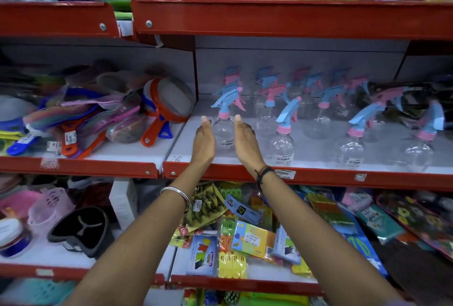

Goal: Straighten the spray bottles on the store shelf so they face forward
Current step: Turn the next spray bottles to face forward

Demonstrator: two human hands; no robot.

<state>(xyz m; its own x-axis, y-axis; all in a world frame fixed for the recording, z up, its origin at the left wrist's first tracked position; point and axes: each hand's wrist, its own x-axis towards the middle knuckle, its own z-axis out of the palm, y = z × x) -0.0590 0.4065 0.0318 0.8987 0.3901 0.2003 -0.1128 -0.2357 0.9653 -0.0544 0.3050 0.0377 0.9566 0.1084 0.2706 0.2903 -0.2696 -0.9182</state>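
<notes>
Several clear spray bottles with blue and pink trigger heads stand in rows on the white middle shelf (318,158). The front left bottle (224,131) stands upright between my two hands, its blue nozzle pointing left. My left hand (204,142) is flat and open just left of this bottle, fingers pointing up and back. My right hand (245,141) is open just right of it. Neither hand clearly grips the bottle. Another front bottle (282,144) stands to the right, nozzle up and to the right. Two more (350,151) (420,149) follow along the front.
Red shelf lips (294,17) run above and below the bottle shelf. A divider wall (195,85) closes the left side; beyond it lie strainers and brushes (157,109). Packets of clips and sponges (245,239) fill the lower shelf under my arms.
</notes>
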